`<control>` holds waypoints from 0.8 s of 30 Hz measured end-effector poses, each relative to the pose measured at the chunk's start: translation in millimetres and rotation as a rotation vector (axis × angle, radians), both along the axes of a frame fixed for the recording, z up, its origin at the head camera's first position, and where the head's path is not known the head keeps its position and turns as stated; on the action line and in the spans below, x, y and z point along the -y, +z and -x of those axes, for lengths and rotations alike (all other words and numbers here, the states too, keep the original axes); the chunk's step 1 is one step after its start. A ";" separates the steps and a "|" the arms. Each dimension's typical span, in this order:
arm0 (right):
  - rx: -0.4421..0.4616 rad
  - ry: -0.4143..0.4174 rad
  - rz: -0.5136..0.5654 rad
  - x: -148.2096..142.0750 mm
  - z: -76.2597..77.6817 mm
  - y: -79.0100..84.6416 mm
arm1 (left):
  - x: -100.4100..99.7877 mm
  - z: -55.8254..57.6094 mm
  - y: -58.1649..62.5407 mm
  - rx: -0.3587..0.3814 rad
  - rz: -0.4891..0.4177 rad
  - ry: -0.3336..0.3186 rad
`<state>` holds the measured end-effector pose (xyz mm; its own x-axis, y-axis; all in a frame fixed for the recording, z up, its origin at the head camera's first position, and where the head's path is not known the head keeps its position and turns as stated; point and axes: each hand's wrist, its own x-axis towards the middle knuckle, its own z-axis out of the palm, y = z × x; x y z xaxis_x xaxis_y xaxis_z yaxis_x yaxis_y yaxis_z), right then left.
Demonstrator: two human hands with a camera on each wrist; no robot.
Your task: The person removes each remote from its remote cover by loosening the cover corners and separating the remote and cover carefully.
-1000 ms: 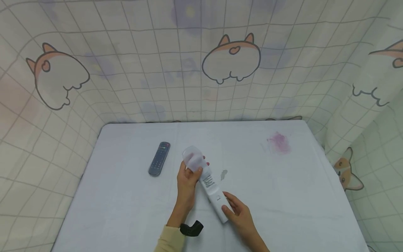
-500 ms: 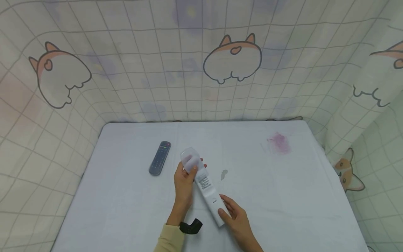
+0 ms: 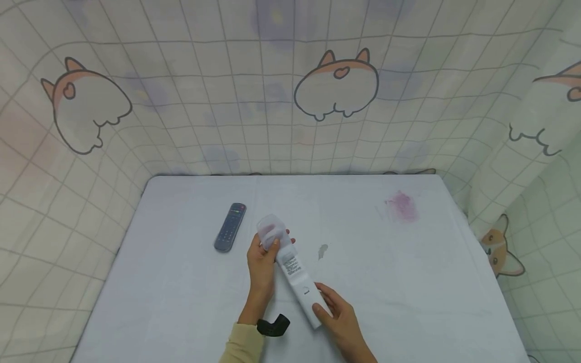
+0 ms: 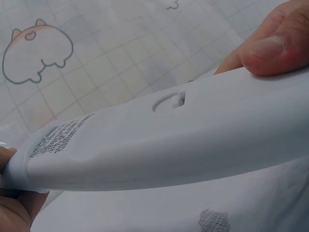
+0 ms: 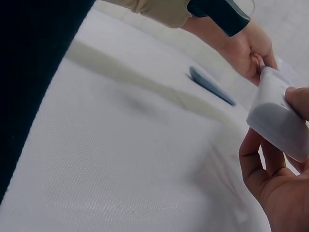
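Both hands hold a long white handheld device (image 3: 298, 282) slantwise above the table, its exact kind unclear. It has a rounded, see-through end (image 3: 270, 225), a printed label and a small moulded notch (image 4: 169, 101) on the upper face. My left hand (image 3: 262, 267) grips it near the see-through end, thumb on top and fingertips showing past the far edge. At the plain lower end, my right hand (image 3: 340, 317) pinches it between the thumb above and fingers below. The right wrist view shows that blunt white end (image 5: 277, 121) between thumb and fingers.
A dark remote control (image 3: 230, 228) lies on the white-covered table (image 3: 181, 302), left of the hands. The cover has a pink stain (image 3: 403, 205) at the back right and a grey mark (image 3: 323, 251) near the device. A gridded curtain (image 3: 204, 101) surrounds the table.
Both hands and the white device have shifted slightly left and down toward the person. The grips look the same, and the remote control stays where it was.
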<state>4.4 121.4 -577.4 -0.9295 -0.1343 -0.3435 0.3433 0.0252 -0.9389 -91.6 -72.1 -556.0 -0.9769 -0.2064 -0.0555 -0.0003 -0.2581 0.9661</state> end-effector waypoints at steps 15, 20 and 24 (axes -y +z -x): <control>-0.030 -0.026 -0.034 -5.1 -5.3 4.2 | -2.1 -0.4 1.8 0.006 0.021 -0.021; -0.056 -0.029 -0.076 -3.3 -6.8 3.4 | -8.1 -2.0 3.7 0.007 -0.028 0.027; -0.076 -0.034 -0.079 -2.3 -8.0 2.9 | -14.1 -2.5 3.6 0.000 -0.088 0.080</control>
